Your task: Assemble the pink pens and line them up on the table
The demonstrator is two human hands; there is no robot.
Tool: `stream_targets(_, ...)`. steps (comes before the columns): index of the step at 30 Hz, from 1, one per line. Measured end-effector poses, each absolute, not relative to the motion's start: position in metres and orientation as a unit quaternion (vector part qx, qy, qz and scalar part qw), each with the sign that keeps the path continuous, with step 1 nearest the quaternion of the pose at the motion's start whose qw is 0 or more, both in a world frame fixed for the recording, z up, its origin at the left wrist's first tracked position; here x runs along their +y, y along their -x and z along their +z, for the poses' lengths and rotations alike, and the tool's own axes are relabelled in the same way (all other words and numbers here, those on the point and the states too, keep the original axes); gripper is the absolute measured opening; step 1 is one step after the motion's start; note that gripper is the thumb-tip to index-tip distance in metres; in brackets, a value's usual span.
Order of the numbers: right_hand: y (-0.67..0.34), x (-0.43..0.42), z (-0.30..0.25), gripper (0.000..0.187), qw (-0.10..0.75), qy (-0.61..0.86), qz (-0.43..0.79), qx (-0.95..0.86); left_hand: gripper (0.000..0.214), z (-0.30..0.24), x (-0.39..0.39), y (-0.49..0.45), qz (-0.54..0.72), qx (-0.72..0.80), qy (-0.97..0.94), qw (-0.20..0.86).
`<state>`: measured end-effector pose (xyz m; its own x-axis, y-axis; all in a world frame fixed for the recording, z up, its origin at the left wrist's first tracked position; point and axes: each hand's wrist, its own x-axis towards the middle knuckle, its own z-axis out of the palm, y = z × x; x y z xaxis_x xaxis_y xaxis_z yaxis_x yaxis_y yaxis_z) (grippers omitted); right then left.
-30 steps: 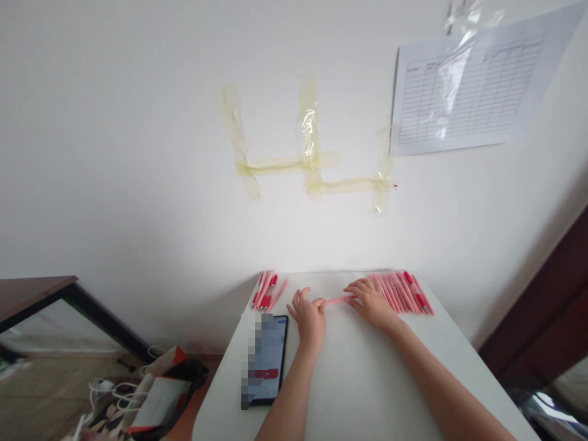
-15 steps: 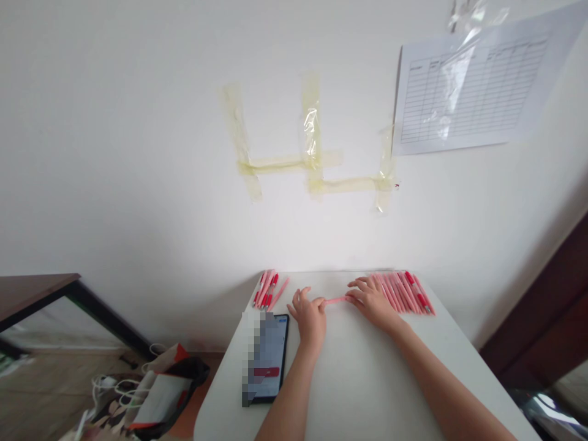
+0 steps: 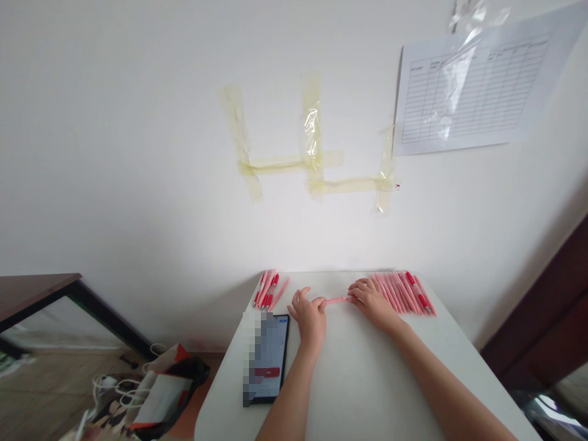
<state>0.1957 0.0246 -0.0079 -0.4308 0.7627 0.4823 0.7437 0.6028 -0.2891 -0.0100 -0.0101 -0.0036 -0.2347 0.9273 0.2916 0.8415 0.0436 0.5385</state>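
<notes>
A pink pen [image 3: 335, 300] is held level between my two hands over the far part of the white table [image 3: 367, 380]. My left hand [image 3: 309, 317] pinches its left end with curled fingers. My right hand [image 3: 373, 301] grips its right end, fingers bent. Just right of my right hand lies a row of several pink pens with red tips [image 3: 407, 293]. A smaller bunch of pink and red pens [image 3: 269, 289] lies at the table's far left corner, left of my left hand.
A phone [image 3: 269, 358] with a lit screen lies on the table beside my left forearm. The table stands against a white wall with tape strips [image 3: 312, 165] and a printed sheet [image 3: 468, 92]. Bags and cables [image 3: 147, 398] lie on the floor at left, by a dark table [image 3: 41, 294].
</notes>
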Motion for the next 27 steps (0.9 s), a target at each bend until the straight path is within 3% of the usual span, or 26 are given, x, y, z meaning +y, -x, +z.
stream_targets(4, -0.1948, 0.0238, -0.0083, 0.015, 0.299, 0.456, 0.035, -0.838, 0.022, -0.0047, -0.0101, 0.0102, 0.317, 0.72, -0.614, 0.064)
stream_targets(8, -0.1971, 0.0255, -0.0123, 0.036, 0.307, 0.458, 0.042, -0.833, 0.021, -0.0076, -0.0085, 0.0109, 0.32, 0.72, -0.613, 0.052)
stream_targets(19, -0.1955, 0.0216, -0.006, 0.014, 0.305, 0.461, 0.048, -0.832, 0.025, -0.0042, -0.0104, 0.0105, 0.317, 0.718, -0.615, 0.065)
stream_targets(24, -0.1968, 0.0231, -0.0102, 0.035, 0.312, 0.444, 0.043, -0.839, 0.025, -0.0052, -0.0095, 0.0108, 0.317, 0.72, -0.614, 0.063)
stream_targets(27, -0.1963, 0.0235, -0.0096, 0.026, 0.305, 0.433, 0.038, -0.848, 0.024, -0.0056, -0.009, 0.0109, 0.317, 0.72, -0.614, 0.06)
